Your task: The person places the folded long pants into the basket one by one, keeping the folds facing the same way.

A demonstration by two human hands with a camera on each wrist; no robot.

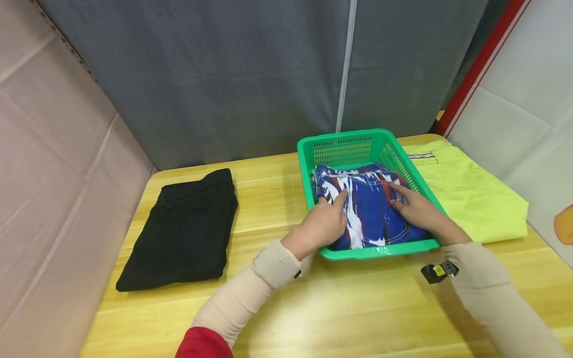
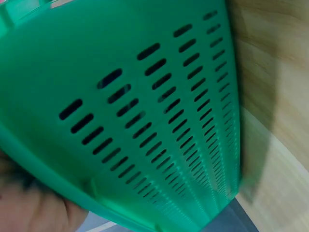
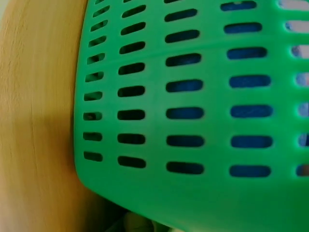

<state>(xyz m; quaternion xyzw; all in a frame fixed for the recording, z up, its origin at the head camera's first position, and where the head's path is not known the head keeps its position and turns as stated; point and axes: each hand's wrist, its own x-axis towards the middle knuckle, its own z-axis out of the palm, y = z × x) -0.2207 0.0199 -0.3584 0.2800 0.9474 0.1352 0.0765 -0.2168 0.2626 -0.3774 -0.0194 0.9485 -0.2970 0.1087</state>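
A folded blue, white and red patterned garment (image 1: 371,209) lies inside a green basket (image 1: 380,252). The left hand (image 1: 326,221) rests on the garment's left part, index finger extended. On its right part lies the right hand (image 1: 418,211), fingers extended over the cloth. In the left wrist view the basket's slotted wall (image 2: 159,96) fills the middle, with part of the left hand (image 2: 36,208) at the lower left. Through the slots of the basket wall (image 3: 154,101) in the right wrist view, blue cloth shows; the right hand is out of that view.
Folded black trousers (image 1: 183,233) lie on the left of the wooden table (image 1: 264,199). A folded yellow-green garment (image 1: 479,194) lies right of the basket, partly behind it. A grey curtain (image 1: 224,84) stands at the back, with light-coloured panels on both sides.
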